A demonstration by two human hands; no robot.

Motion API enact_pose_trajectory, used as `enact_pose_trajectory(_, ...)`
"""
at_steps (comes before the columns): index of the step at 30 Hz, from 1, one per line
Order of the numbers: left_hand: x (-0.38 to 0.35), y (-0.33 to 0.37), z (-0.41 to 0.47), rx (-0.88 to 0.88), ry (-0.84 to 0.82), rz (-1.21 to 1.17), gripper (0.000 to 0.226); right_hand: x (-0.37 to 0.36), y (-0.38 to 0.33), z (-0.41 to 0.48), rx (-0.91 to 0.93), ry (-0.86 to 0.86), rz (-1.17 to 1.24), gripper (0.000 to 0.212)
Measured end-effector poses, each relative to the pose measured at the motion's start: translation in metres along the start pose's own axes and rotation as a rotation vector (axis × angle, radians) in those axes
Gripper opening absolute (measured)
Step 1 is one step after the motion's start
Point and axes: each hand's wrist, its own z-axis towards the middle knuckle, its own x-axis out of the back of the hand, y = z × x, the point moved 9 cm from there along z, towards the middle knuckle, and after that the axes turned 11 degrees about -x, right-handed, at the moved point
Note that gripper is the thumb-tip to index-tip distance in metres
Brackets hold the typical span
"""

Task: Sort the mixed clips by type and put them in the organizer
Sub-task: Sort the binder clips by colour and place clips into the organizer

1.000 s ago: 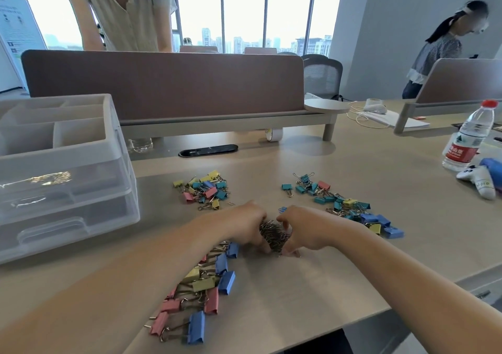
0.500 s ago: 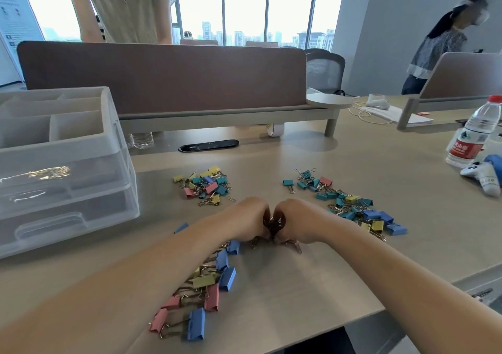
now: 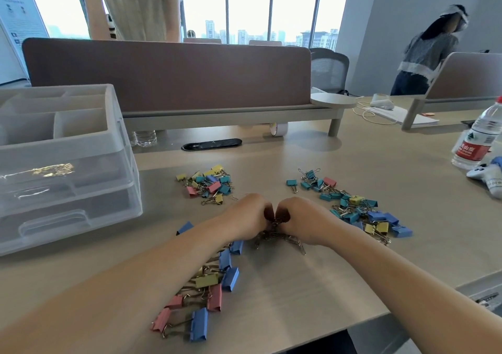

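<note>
My left hand (image 3: 248, 216) and my right hand (image 3: 300, 219) are pressed knuckle to knuckle at the table's middle, both closed around a bunch of metal paper clips (image 3: 274, 234); a few strands hang out below onto the table. Large coloured binder clips (image 3: 209, 291) lie under my left forearm. A pile of small binder clips (image 3: 209, 184) sits behind my left hand, and medium ones (image 3: 355, 211) spread to the right. The clear plastic organizer (image 3: 68, 147) stands at the left, its top compartments open, with gold clips visible in a drawer.
A brown desk divider (image 3: 168, 74) runs across the back with a cable slot (image 3: 212, 144) before it. A water bottle (image 3: 476, 141) and a white controller (image 3: 489, 179) sit at the right edge. One person leans over behind the divider; another stands at far right.
My hands have closed together over the paper clips, gathering the loose heap into a tight bunch between the fists. The view has tilted slightly.
</note>
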Motion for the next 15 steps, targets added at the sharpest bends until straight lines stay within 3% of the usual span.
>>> enact_pose_trajectory(8,0.008,0.003,0.003,-0.007,0.019,-0.06,0.023,0.009,0.003,0.002,0.005,0.039,0.033,0.008)
enact_pose_trajectory(15,0.019,0.004,0.007,-0.03,0.069,-0.141,0.017,0.022,0.002,0.006,0.02,0.093,0.044,0.01)
